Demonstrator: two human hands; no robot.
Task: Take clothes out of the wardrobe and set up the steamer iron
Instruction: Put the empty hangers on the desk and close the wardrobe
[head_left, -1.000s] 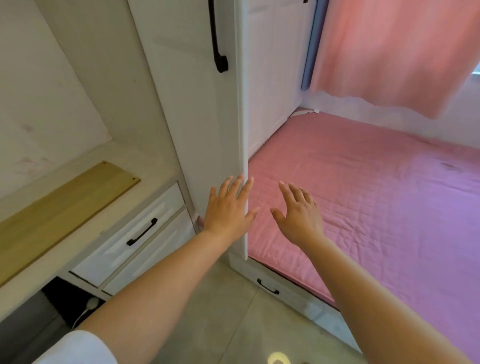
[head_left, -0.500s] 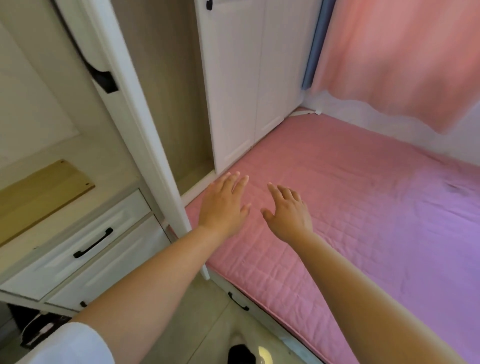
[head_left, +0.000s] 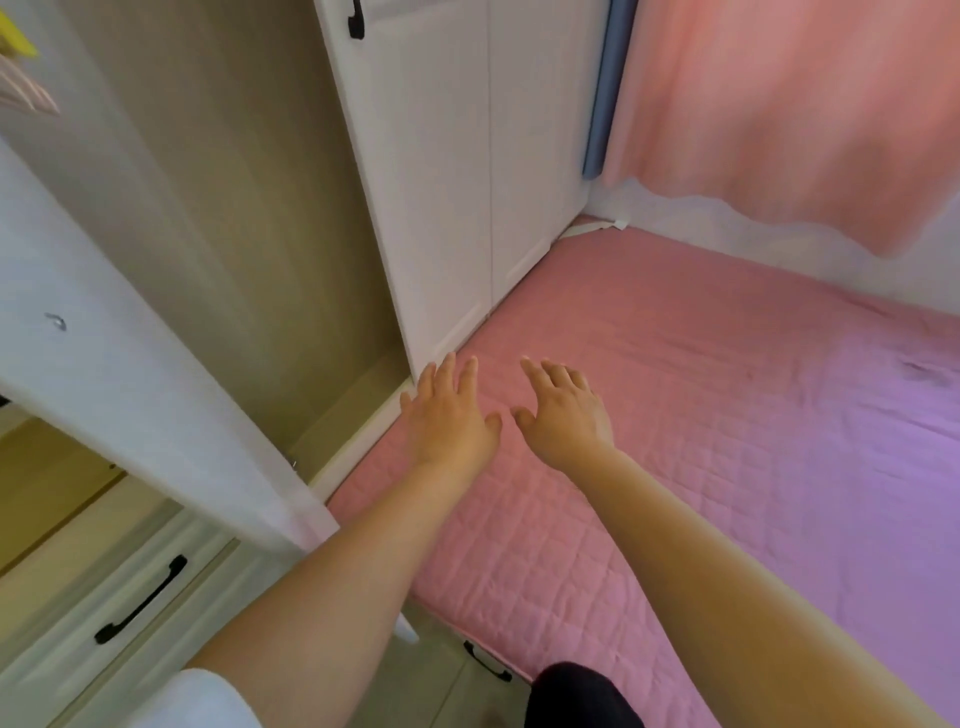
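Note:
The white wardrobe door (head_left: 130, 395) stands swung wide to the left, showing the bare beige inside of the wardrobe (head_left: 249, 249). At the top left edge hang bits of clothing (head_left: 23, 78), yellow and pink-striped, mostly cut off. My left hand (head_left: 449, 421) and my right hand (head_left: 563, 415) hover side by side over the near corner of the pink bed, fingers spread, holding nothing. No steamer iron is in view.
A pink quilted mattress (head_left: 727, 441) fills the right side. Closed white wardrobe doors (head_left: 467, 182) stand behind the hands. White drawers with a black handle (head_left: 140, 600) sit at lower left. A pink curtain (head_left: 779, 104) hangs at the back right. A bed drawer handle (head_left: 485, 662) shows below.
The wardrobe door has swung from nearly closed to wide open on the left, exposing the inside. Both hands stayed close together, now over the bed corner beside the opening.

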